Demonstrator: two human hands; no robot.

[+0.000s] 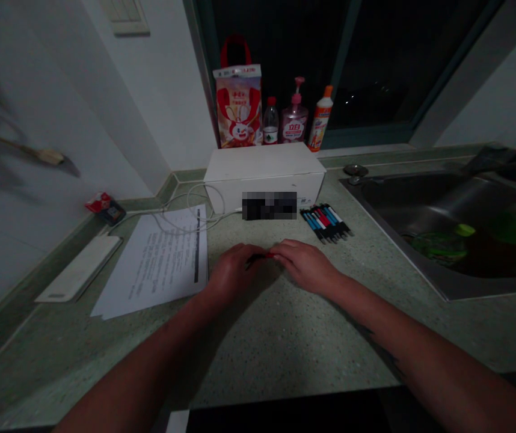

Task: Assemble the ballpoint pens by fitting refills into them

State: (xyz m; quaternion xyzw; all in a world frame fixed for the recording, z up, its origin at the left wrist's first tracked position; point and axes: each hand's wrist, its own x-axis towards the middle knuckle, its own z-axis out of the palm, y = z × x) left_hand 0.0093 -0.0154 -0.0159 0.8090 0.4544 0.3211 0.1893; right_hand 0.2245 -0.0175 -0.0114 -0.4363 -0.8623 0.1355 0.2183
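Over the middle of the counter, my left hand (235,270) and my right hand (305,264) meet with their fingertips close together. Both are closed on a slim red and black pen (267,255), mostly covered by the fingers. Just beyond my right hand, several pens (325,222) in blue, red, white and black lie side by side in a row. Printed sheets of paper (163,258) lie to the left of my left hand.
A white box (264,165) stands at the back, with a pump bottle (294,117) and other bottles behind it. A white cable (181,225) crosses the papers from a white power bank-like slab (80,267). A steel sink (420,240) is at right.
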